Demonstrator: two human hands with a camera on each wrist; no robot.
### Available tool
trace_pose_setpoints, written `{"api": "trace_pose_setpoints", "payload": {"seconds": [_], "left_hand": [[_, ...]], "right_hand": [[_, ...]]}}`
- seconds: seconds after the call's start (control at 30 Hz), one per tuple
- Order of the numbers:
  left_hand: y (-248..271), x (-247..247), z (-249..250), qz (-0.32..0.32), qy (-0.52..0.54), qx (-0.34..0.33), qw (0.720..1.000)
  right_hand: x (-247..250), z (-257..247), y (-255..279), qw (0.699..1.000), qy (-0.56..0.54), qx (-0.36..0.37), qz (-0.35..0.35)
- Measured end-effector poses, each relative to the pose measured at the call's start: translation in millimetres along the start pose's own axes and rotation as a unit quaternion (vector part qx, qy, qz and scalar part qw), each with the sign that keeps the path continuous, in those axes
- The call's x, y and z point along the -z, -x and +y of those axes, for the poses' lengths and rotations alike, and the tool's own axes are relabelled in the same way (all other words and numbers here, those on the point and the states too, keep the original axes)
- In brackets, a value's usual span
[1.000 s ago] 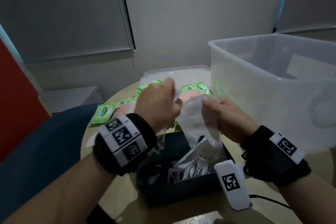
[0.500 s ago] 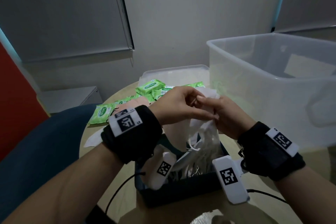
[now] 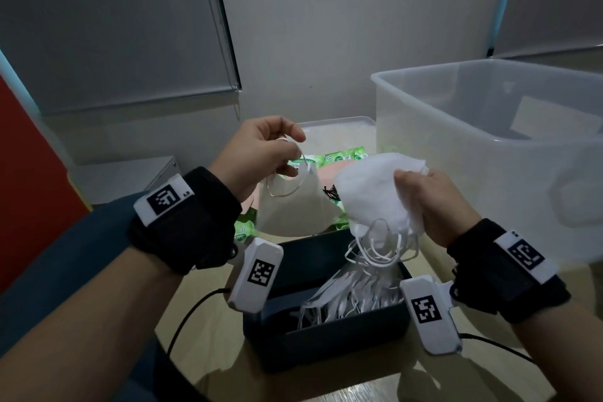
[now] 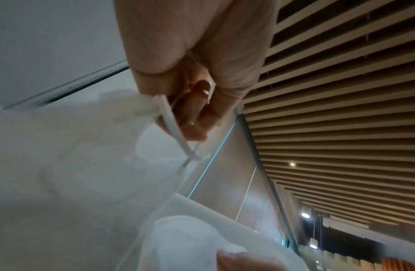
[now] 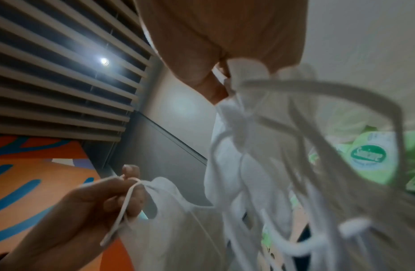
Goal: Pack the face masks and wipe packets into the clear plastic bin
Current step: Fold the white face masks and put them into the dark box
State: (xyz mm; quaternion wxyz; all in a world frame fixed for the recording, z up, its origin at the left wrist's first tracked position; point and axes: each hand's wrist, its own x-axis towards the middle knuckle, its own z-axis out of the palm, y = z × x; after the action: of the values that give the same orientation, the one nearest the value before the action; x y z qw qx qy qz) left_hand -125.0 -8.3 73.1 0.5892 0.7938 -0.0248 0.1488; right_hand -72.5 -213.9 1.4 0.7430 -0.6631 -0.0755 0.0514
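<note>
2 hands mid-sort: left hand (image 3: 261, 153) pinches 1 mask (image 3: 293, 206) by its loop, right hand (image 3: 434, 202) clutches a mask bundle (image 3: 375, 199); next, likely carry both to the clear bin (image 3: 489, 127) at right of frame.

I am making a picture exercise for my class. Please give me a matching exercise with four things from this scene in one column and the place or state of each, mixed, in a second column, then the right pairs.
Things
1. single white mask
2. bunch of white masks
3. green wipe packets
4. clear plastic bin

Places or states
A. lying on the table behind the hands
B. hanging by an ear loop from the left hand
C. standing at the right, no masks seen inside
D. gripped in the right hand above the dark box

Pairs: 1-B, 2-D, 3-A, 4-C
</note>
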Motion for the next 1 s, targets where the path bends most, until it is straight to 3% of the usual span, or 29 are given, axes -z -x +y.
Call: {"api": "trace_pose_setpoints", "payload": {"seconds": [0.1, 0.27, 0.47, 0.57, 0.67, 0.77, 0.87, 1.0], "left_hand": [[-1, 1, 7, -0.017, 0.025, -0.006, 1.000], [-6, -3, 22, 0.005, 0.099, -0.018, 0.995], [-10, -13, 24, 0.040, 0.127, 0.005, 0.991], [-11, -15, 20, 0.061, 0.133, 0.017, 0.989], [-14, -15, 16, 0.085, 0.133, 0.025, 0.987], [-14, -16, 16, 0.081, 0.149, 0.032, 0.985], [-9, -20, 18, 0.045, 0.157, 0.020, 0.986], [1, -12, 25, -0.033, 0.138, -0.005, 0.990]], "right_hand": [[-2, -1, -1, 1.000, 0.008, -0.014, -0.008], [3, -6, 1, 0.989, -0.074, -0.064, -0.111], [2, -14, 12, 0.936, -0.176, -0.078, -0.294], [8, -15, 13, 0.915, -0.221, -0.067, -0.330], [6, -18, 16, 0.935, -0.146, -0.031, -0.322], [-2, -15, 15, 0.965, -0.062, -0.044, -0.253], [-12, -7, 11, 0.974, 0.027, -0.037, -0.221], [-10, -3, 7, 0.981, 0.056, 0.017, -0.183]]}}
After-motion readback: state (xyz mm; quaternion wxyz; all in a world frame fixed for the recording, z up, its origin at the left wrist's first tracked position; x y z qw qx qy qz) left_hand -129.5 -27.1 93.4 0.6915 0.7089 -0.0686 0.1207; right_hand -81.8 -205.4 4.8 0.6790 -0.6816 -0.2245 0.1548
